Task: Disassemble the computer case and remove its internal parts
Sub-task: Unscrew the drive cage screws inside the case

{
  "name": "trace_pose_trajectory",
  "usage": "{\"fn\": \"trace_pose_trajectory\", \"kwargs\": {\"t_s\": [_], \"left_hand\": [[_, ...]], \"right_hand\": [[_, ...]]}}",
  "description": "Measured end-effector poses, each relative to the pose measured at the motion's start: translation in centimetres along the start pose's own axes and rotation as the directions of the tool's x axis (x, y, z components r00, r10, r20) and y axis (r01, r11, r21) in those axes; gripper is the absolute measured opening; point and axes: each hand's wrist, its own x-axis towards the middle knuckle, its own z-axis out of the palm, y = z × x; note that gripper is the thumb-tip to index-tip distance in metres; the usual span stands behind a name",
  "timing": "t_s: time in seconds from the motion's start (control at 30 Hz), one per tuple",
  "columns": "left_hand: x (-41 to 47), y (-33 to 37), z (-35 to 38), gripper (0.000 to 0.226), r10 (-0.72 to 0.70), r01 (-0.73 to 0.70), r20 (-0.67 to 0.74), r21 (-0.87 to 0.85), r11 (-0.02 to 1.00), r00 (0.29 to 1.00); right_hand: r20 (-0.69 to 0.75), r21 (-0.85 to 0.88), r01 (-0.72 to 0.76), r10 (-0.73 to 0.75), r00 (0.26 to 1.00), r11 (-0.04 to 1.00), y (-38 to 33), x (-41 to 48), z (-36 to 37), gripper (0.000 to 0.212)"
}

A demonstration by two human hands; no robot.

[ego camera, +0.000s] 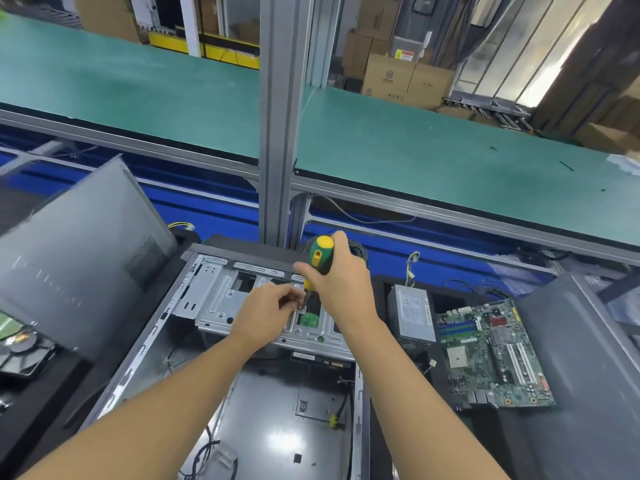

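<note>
Green-and-yellow screwdriver [320,257] is wrapped in the right hand [341,282], tip down on the drive cage [221,299] at the computer case [277,393]'s far end; left hand [263,315] fingers pinch the shaft beside it. The motherboard [491,355] lies right of the case.

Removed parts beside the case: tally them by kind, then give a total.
Motherboard: 1
Power supply: 1
Side panel: 1
Drive, at the left edge: 1
Total: 4
</note>
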Motion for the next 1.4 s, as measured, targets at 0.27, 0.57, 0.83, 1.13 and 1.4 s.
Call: {"fn": "trace_pose_trajectory", "kwargs": {"t_s": [0.27,0.57,0.83,1.13,1.4], "left_hand": [[-0.2,0.3,-0.3,0.040,0.001,-0.002,0.022,0.009,1.000,1.000],[-0.3,0.4,-0.4,0.032,0.054,-0.055,0.030,0.016,0.998,0.998],[-0.2,0.3,-0.4,0.015,0.102,-0.104,0.029,0.079,0.991,0.994],[-0.1,0.1,-0.4,0.026,0.110,-0.110,0.005,0.047,0.993,0.994],[0.1,-0.1,-1.0,0.025,0.117,-0.116,0.166,-0.016,0.993,0.979]], "right_hand": [[0.228,0.020,0.014,-0.018,0.974,1.000,0.1,1.4,-1.6,0.040],[0.370,0.157,0.038,-0.094,0.924,0.987,-0.1,1.8,-2.0,0.030],[0.264,0.041,0.033,-0.042,0.963,0.999,-0.7,1.6,-1.7,0.035],[0.390,0.107,0.024,-0.064,0.919,0.994,-1.3,1.3,-1.6,0.025],[0.506,0.183,0.028,-0.119,0.854,0.983,-0.9,1.9,-3.0,0.023]]}}
